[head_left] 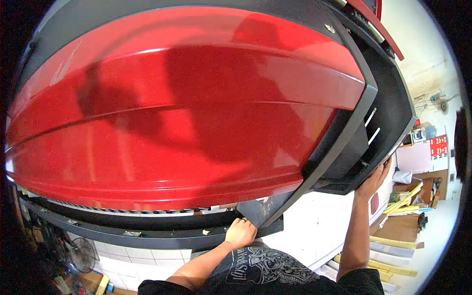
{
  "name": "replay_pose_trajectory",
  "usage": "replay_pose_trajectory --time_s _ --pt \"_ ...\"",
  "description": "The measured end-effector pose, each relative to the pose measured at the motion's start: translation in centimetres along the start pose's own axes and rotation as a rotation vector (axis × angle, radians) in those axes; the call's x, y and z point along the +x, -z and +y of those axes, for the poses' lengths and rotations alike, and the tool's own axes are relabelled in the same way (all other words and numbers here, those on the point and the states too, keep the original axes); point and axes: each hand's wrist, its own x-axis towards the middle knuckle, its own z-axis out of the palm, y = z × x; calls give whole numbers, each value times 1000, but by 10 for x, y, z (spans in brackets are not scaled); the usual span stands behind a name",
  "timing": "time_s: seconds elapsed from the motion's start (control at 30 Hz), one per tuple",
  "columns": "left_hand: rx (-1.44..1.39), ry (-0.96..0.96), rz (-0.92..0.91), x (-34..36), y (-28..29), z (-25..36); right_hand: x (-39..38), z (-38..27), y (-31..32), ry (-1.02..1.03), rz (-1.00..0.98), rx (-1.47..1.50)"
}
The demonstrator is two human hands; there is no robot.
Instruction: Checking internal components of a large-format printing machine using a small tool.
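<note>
In the head view, a big shiny red car panel (236,132) fills the middle, with dark trim (355,123) along its right edge. Below the red panel, the left hand (242,231) touches the trim's low end, fingers curled — I can't tell if they grip. Right of the panel, the right hand (372,182) has its fingers round a black piece (396,110) — gripping its low edge.
</note>
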Motion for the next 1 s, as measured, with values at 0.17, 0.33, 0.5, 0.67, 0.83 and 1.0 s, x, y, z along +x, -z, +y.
replay_pose_trajectory --time_s 0.17,0.33,0.5,0.67,0.83,1.0 --pt "-10 11 -8 0 1 1 0 1 1 49 -15 -65" --pt "-6 18 -10 1 5 3 -1 -1 -1 23 -12 -38" --pt "-24 21 23 0 3 2 -2 -2 -3 3 5 -17" --pt "4 -3 -13 -1 1 1 3 2 3 27 -7 -30" --pt "-56 10 43 2 2 1 0 -7 -5 -8 0 -21" --pt "-39 2 37 2 2 1 1 -6 -3 -29 -3 -23"
